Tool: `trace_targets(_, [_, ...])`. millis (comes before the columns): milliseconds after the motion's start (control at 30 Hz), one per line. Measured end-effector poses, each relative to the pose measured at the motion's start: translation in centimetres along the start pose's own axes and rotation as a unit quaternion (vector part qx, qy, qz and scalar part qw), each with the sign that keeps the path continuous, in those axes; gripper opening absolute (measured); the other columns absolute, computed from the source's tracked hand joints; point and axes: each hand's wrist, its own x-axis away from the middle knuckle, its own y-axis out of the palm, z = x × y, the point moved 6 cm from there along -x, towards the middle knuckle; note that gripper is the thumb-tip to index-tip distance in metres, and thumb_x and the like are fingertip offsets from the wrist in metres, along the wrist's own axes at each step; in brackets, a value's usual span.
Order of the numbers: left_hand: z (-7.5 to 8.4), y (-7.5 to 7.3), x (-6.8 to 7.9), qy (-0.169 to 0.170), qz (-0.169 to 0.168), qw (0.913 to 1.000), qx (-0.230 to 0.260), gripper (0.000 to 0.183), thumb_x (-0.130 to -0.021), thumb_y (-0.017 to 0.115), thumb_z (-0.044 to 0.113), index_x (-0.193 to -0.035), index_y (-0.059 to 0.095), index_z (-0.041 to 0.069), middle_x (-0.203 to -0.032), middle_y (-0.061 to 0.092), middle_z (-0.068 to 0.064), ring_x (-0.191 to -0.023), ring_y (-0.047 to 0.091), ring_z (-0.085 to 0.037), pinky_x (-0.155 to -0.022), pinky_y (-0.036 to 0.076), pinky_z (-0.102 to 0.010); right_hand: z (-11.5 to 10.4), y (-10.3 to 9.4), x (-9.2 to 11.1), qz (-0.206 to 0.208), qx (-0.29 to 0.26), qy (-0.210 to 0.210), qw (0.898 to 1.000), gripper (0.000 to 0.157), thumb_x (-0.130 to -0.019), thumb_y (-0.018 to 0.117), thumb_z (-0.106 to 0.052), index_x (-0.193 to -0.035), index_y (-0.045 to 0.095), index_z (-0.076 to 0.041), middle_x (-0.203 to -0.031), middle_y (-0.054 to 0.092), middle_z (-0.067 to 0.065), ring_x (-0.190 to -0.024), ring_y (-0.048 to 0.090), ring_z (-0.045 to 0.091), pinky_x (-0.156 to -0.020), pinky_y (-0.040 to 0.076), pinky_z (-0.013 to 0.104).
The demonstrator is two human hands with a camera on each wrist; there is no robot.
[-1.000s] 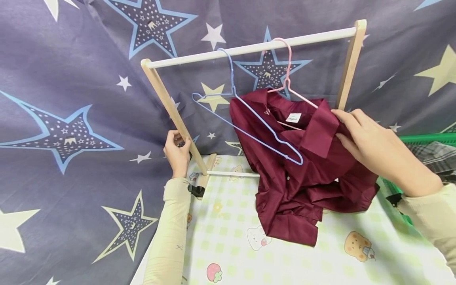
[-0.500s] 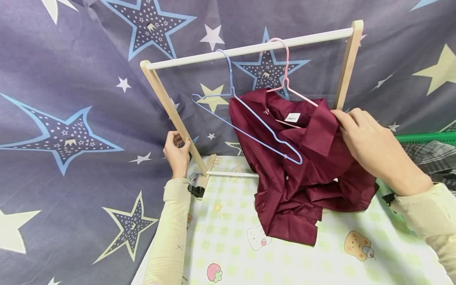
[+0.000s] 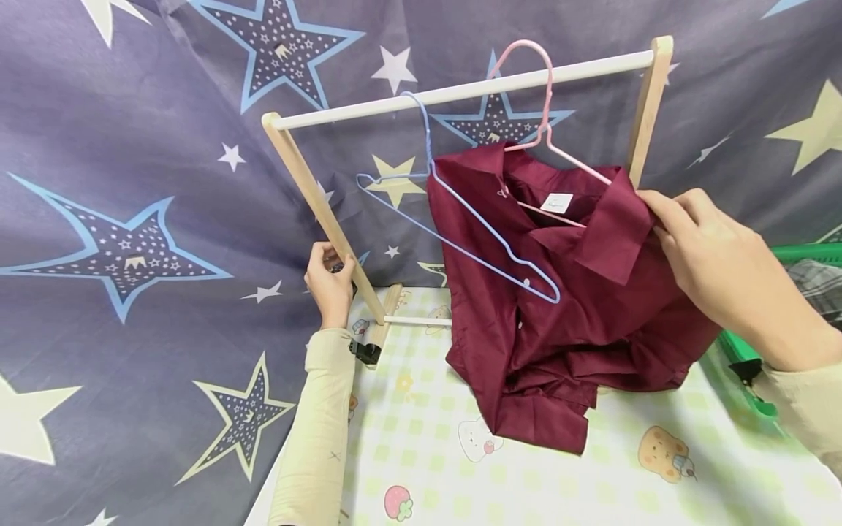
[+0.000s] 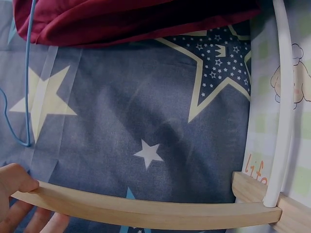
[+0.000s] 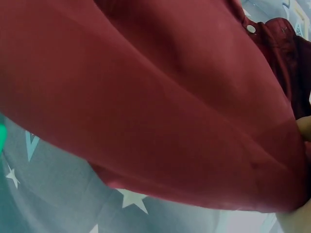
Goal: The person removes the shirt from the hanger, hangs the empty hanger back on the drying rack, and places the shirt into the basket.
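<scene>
My left hand (image 3: 329, 285) grips the left wooden post (image 3: 309, 193) of a small clothes rack; its thumb and fingers also show around the post in the left wrist view. With my right hand (image 3: 717, 256) I pinch the shoulder of a maroon collared shirt (image 3: 592, 307), beside its collar. Inside the shirt sits a pink hanger (image 3: 547, 109), its hook rising above the white rail (image 3: 473, 90). A bare blue hanger (image 3: 460, 201) hangs on that rail, left of the pink one and in front of the shirt. Maroon cloth fills most of the right wrist view.
A green basket (image 3: 805, 252) with checked grey cloth (image 3: 822, 288) stands at the right edge. The rack stands on a green-checked tablecloth (image 3: 434, 453). Behind it hangs a dark star-patterned curtain (image 3: 164, 307). A white lower bar (image 3: 417, 321) joins the rack's base.
The shirt and pink hanger have risen and shifted right with my right hand, the hook lifting higher over the rail. My left hand keeps its grip on the post.
</scene>
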Motion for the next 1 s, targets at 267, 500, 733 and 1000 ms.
trace_targets(267, [-0.5, -0.1, -0.1, -0.001, -0.003, 1.0000, 0.005, 0.018, -0.085, 0.070, 0.002, -0.102, 0.065, 0.005, -0.101, 0.073, -0.013, -0.090, 0.071, -0.030, -0.082, 0.056, -0.051, -0.1, 0.4, 1.0, -0.014, -0.006, -0.011, 1.000, 0.060, -0.084, 0.064, 0.011, -0.140, 0.048, -0.001, -0.098, 0.055, 0.021, -0.070, 0.057, 0.038, -0.061, 0.049, 0.055])
trace_targets(500, [-0.5, -0.4, -0.2, -0.005, -0.003, 1.0000, -0.005, 0.019, -0.084, 0.070, 0.003, -0.102, 0.065, 0.004, -0.102, 0.073, -0.012, -0.091, 0.072, -0.029, -0.083, 0.055, -0.048, 0.0, 1.3, 2.3, -0.031, -0.038, -0.011, 0.999, 0.060, -0.082, 0.068, 0.011, -0.138, 0.050, -0.002, -0.100, 0.057, 0.018, -0.077, 0.062, 0.035, -0.063, 0.053, 0.056])
trace_targets(733, [-0.4, -0.4, -0.2, -0.015, -0.002, 0.9999, 0.001, 0.020, -0.084, 0.071, 0.002, -0.102, 0.065, 0.004, -0.102, 0.073, -0.012, -0.091, 0.072, -0.030, -0.084, 0.056, -0.047, 0.3, 1.9, 3.5, -0.040, -0.043, -0.014, 0.998, 0.064, -0.078, 0.072, 0.013, -0.138, 0.051, -0.003, -0.101, 0.058, 0.016, -0.073, 0.064, 0.031, -0.056, 0.054, 0.049])
trace_targets(1000, [-0.1, -0.1, -0.1, -0.026, -0.009, 0.9996, 0.013, 0.021, -0.085, 0.070, 0.001, -0.105, 0.066, 0.004, -0.104, 0.073, -0.012, -0.092, 0.072, -0.029, -0.082, 0.057, -0.045, 0.5, 2.7, 4.8, -0.049, -0.041, -0.013, 0.998, 0.067, -0.078, 0.072, 0.013, -0.139, 0.051, -0.004, -0.097, 0.057, 0.011, -0.061, 0.057, 0.020, -0.047, 0.045, 0.036])
